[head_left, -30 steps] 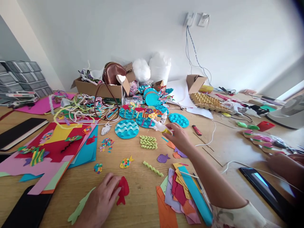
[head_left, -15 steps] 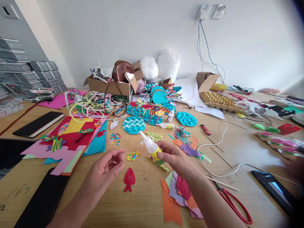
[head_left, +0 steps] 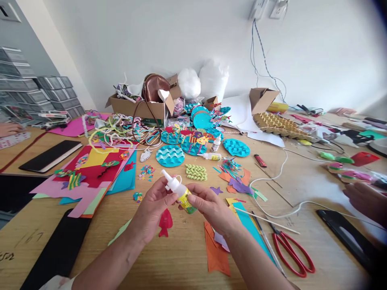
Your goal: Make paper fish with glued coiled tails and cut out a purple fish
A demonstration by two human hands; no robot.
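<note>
Both of my hands are on a white glue bottle (head_left: 185, 199) with a yellow label, tilted with its nozzle up and to the left. My left hand (head_left: 157, 205) grips it near the cap, fingers closed round the neck. Round the lower body are the fingers of my right hand (head_left: 203, 204). Beneath lies a red fish cutout (head_left: 165, 224), partly covered by my left hand. A small spotted fish (head_left: 138, 197) shows just left of that hand, mostly hidden. Beyond the bottle are green wavy strips (head_left: 196, 172) and a blue disc with pale waves (head_left: 170, 156).
Red-handled scissors (head_left: 293, 253) and orange paper scraps (head_left: 216, 249) lie at the right front. Stacked coloured sheets (head_left: 90, 177) lie left. A white cable (head_left: 282, 173) winds across the right side. Another person's hand (head_left: 365, 201) is at the right edge, another hand (head_left: 11, 129) at far left.
My left hand has moved in from beside the fish and closed on the glue bottle. My right hand has brought the bottle lower and to the left. Another person's hand has come into clearer view at right.
</note>
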